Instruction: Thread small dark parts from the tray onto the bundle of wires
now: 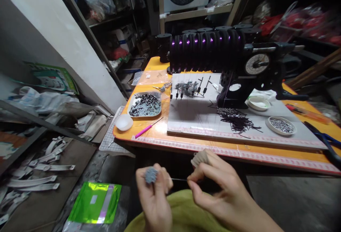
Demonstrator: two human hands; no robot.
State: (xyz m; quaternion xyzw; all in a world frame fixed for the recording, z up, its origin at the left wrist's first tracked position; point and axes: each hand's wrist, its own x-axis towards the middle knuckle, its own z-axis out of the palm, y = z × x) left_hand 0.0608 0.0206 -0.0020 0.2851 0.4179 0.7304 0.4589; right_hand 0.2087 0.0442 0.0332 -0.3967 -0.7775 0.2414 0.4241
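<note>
Near the bottom centre of the head view, my left hand [157, 200] is closed around a small bundle with a knobbly grey-blue end [151, 175]. A thin pale line, a thread or fine wire [179, 180], stretches between the two hands. My right hand [220, 186] pinches its other end between thumb and fingertip. One finger of that hand wears a ribbed beige cover [200, 158]. Both hands are held in front of the table edge, above a yellow-green garment [191, 212]. The rest of the bundle is hidden inside my left hand.
A black machine with a row of discs [207, 51] stands on a white board [191, 118]. Around it are a tray of small dark and grey pieces [145, 106], a pink-handled hook tool [145, 131], black strips [237, 120], a dish of metal bits [281, 125] and pliers [323, 138].
</note>
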